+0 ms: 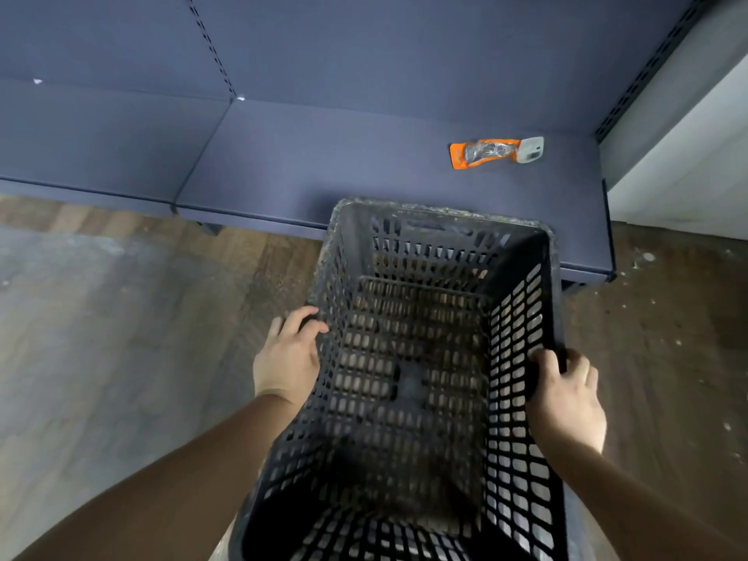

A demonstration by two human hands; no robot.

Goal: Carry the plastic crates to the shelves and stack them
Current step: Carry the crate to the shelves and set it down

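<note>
A black slotted crate (pixel 421 358) is held between both hands, its open top facing the camera and its far end over the front edge of the low blue shelf (pixel 324 155). The left hand (pixel 289 354) grips the left rim at 9 o'clock, fingers (pixel 301 317) curled over the edge. The right hand (pixel 566 398) grips the right rim at 3 o'clock, fingers curled round it. An orange packet (pixel 496 151) lies on the shelf at 12 o'clock of the crate, well apart from it. Wooden floor (pixel 121 317) lies below.

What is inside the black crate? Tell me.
Nothing: the black crate is empty. Through its slotted bottom and walls the wooden floor shows. The left hand and right hand grip its side rims. Its near end runs out of frame, unseen.
</note>
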